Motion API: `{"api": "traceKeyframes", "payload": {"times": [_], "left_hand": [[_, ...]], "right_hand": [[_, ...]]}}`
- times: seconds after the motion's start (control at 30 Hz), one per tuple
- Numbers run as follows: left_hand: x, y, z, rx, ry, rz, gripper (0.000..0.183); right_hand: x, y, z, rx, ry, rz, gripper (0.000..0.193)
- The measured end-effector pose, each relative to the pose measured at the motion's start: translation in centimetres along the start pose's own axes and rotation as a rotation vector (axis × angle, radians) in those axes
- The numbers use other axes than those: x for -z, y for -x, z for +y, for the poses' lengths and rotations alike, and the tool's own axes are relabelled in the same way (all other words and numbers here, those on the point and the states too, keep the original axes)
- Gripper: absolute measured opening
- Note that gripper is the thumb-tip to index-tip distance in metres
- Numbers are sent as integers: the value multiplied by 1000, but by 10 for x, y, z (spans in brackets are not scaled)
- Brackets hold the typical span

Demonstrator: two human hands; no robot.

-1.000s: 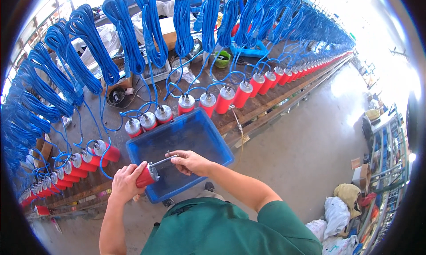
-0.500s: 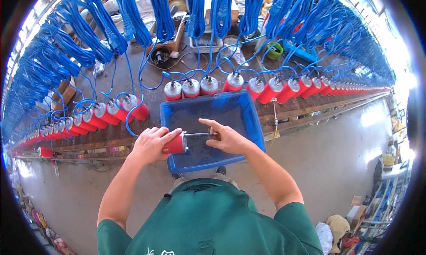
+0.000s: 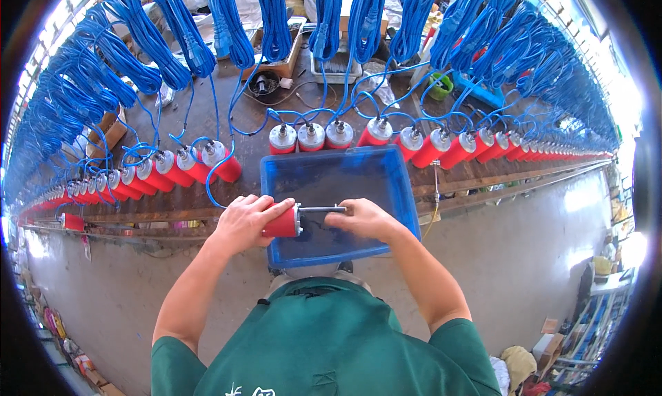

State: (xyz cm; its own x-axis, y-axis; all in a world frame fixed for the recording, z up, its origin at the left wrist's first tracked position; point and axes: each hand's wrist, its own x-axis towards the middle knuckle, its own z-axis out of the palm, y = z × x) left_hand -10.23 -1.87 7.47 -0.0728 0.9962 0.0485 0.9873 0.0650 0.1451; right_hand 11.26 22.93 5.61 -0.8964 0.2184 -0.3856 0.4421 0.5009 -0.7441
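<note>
Our bench (image 3: 249,148) is packed with capped red cylinders (image 3: 438,148) under bundled blue cables (image 3: 276,24). Our left hand (image 3: 243,222) is wrapped round one red cylinder (image 3: 279,224), tipped sideways above the left side of the blue tub (image 3: 331,258). Our right hand (image 3: 360,218) curls at the grey rod's (image 3: 321,209) far end; can't tell if it's gripping. We reckon off-axis pressure could slip the rod loose, or a weak left grip could let the cylinder twist and drop.

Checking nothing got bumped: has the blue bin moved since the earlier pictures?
No, not noticeably: the far edge of the blue bin lines up with the same red canisters beyond it as before, though the camera view shifted.
</note>
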Motion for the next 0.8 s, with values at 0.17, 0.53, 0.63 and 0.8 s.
{"api": "traceKeyframes", "payload": {"times": [0.17,0.53,0.63,0.8], "left_hand": [[0,0,0,22,13,-23,102],[2,1,-1,-9,-43,-45,106],[-2,-1,-1,-26,-64,-47,106],[-5,-1,-3,-25,-74,-63,105]], "right_hand": [[-19,7,9,-131,-971,10,28],[1,2,14,306,-275,-102,52],[13,-6,-15,232,-52,-22,51],[10,-44,-39,156,469,-303,39]]}}
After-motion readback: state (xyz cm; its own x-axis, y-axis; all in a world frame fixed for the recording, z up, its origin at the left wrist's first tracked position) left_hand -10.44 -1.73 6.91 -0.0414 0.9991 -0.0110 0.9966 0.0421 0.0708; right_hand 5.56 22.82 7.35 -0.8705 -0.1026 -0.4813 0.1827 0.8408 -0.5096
